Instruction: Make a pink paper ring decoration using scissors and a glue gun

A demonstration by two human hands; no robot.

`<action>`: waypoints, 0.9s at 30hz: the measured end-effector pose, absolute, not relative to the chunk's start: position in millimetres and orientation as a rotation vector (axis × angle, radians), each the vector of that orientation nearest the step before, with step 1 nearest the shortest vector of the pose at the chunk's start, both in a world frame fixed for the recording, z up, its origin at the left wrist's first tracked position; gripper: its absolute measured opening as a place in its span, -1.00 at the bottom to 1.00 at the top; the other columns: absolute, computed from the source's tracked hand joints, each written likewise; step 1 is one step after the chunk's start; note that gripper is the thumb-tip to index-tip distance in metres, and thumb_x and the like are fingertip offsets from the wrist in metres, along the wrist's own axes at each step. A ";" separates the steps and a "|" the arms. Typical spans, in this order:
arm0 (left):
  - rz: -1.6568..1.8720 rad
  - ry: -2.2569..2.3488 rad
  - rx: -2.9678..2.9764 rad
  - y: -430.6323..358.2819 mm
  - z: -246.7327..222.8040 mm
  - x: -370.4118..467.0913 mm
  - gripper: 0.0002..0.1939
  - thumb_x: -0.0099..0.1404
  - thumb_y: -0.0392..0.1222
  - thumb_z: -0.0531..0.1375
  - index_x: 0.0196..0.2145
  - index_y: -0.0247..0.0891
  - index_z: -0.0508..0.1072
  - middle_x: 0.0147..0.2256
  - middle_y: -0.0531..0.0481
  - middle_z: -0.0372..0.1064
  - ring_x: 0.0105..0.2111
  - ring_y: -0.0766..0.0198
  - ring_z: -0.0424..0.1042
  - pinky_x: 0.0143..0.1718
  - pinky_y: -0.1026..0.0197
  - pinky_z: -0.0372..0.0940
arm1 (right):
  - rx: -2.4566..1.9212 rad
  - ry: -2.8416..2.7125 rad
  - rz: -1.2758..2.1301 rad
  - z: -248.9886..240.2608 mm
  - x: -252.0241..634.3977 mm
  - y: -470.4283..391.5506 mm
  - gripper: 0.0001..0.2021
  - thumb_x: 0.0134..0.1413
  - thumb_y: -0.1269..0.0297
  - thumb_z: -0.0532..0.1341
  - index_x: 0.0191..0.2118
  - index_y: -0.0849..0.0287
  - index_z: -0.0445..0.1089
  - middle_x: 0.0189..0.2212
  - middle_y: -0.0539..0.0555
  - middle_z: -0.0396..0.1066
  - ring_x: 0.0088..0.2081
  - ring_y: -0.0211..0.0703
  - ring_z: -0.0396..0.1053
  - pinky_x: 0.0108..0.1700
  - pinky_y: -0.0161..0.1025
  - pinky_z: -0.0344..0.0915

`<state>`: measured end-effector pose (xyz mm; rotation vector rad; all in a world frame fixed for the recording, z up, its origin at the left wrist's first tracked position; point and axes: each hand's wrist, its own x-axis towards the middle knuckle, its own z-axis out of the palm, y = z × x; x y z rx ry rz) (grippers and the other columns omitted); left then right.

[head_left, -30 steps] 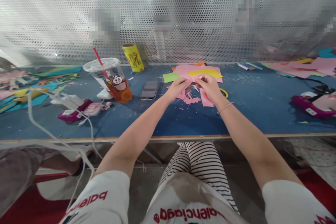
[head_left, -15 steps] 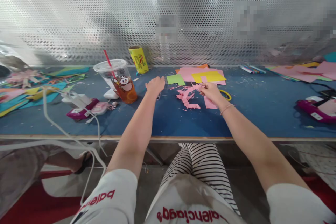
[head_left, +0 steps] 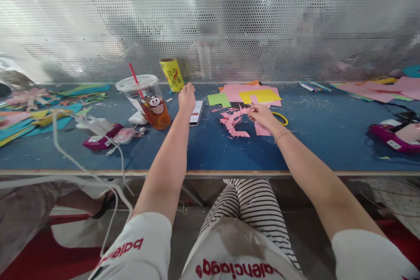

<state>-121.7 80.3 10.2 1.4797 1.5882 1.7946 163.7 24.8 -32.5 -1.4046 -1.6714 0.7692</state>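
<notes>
My left hand [head_left: 187, 95] reaches out over the blue table [head_left: 210, 148] and rests on the upper left edge of a phone [head_left: 196, 113] whose screen is lit. Its fingers are curled and I cannot see whether they grip the phone. My right hand [head_left: 260, 114] pinches a jagged pink paper cut-out [head_left: 233, 122] that lies on the table. A yellow-handled pair of scissors [head_left: 280, 118] lies just right of that hand. Sheets of pink, yellow and green paper [head_left: 252, 94] are stacked behind.
A plastic cup of tea with a red straw [head_left: 147, 100] stands left of the phone, a yellow can [head_left: 172, 74] behind it. White cables and a pink device [head_left: 105, 138] lie at the left, a purple tool [head_left: 392, 135] at the right. A perforated metal wall [head_left: 210, 22] closes the back.
My left hand let go of the pink paper and moved left to the phone, whose screen is now lit. My right hand stays on the cut-out.
</notes>
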 end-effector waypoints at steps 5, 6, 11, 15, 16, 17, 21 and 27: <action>1.975 0.992 1.256 67.8 36.5 -108.6 -0.70 0.26 -0.03 -0.02 -0.33 -0.23 0.41 -0.31 -0.07 0.47 -0.27 0.27 0.45 -0.12 0.16 0.29 | -1.491 -1.868 0.296 -34.2 167.5 23.8 -0.86 -0.02 0.35 0.12 -0.33 0.25 0.39 -0.32 0.18 0.40 -0.23 -0.08 0.37 -0.09 -0.09 0.29; 1.939 0.917 1.225 61.0 41.9 -106.0 -0.71 0.26 -0.03 -0.02 -0.32 -0.22 0.41 -0.27 -0.07 0.48 -0.24 0.26 0.45 -0.13 0.16 0.31 | -1.478 -1.880 0.204 -34.6 168.4 23.9 -0.83 -0.02 0.34 0.13 -0.30 0.26 0.40 -0.28 0.21 0.38 -0.15 -0.03 0.34 -0.03 -0.06 0.25; 1.696 0.679 1.104 27.6 62.6 -97.1 -0.68 0.28 -0.04 -0.06 -0.29 -0.24 0.42 -0.18 -0.10 0.47 -0.13 0.20 0.45 -0.07 0.10 0.32 | -1.378 -1.818 0.015 -34.3 169.9 26.3 -0.81 -0.03 0.35 0.16 -0.25 0.26 0.40 -0.23 0.24 0.33 -0.05 0.04 0.25 0.08 0.01 0.15; 1.543 0.587 1.070 16.9 66.4 -92.3 -0.68 0.28 -0.09 -0.06 -0.28 -0.27 0.44 -0.20 -0.10 0.48 -0.14 0.20 0.45 -0.03 0.08 0.31 | -1.280 -1.800 0.133 -28.1 164.4 22.6 -0.87 -0.03 0.39 0.13 -0.32 0.22 0.39 -0.26 0.18 0.33 -0.12 -0.05 0.30 0.03 -0.04 0.23; 1.500 0.542 1.064 15.9 65.7 -90.3 -0.67 0.28 -0.10 -0.06 -0.29 -0.28 0.44 -0.22 -0.09 0.49 -0.16 0.21 0.46 -0.03 0.07 0.31 | -1.249 -1.805 0.184 -26.4 161.9 20.7 -0.87 -0.03 0.37 0.14 -0.31 0.22 0.39 -0.25 0.17 0.34 -0.14 -0.08 0.31 0.00 -0.05 0.26; 1.457 0.493 1.058 15.1 64.7 -87.6 -0.66 0.28 -0.11 -0.07 -0.29 -0.29 0.44 -0.23 -0.08 0.49 -0.19 0.22 0.47 -0.03 0.06 0.31 | -1.215 -1.807 0.250 -24.9 158.9 18.7 -0.85 -0.04 0.35 0.15 -0.29 0.21 0.39 -0.23 0.17 0.35 -0.16 -0.10 0.33 -0.03 -0.06 0.29; 1.382 0.454 1.070 8.0 59.5 -69.0 -0.65 0.28 -0.08 -0.07 -0.27 -0.29 0.45 -0.23 -0.08 0.49 -0.20 0.22 0.47 -0.04 0.05 0.32 | -1.032 -1.782 0.612 -22.5 144.0 10.5 -0.71 -0.05 0.28 0.21 -0.14 0.17 0.36 -0.14 0.14 0.39 -0.18 -0.17 0.37 -0.07 -0.10 0.34; 1.340 0.665 1.243 -10.8 51.5 -34.8 -0.63 0.30 -0.01 -0.04 -0.24 -0.29 0.44 -0.20 -0.14 0.47 -0.14 0.14 0.46 -0.11 0.00 0.35 | -0.745 -1.700 1.112 -20.8 123.6 -5.0 -0.59 -0.10 0.19 0.28 -0.06 0.12 0.33 -0.01 0.11 0.36 -0.11 -0.20 0.37 -0.13 -0.20 0.37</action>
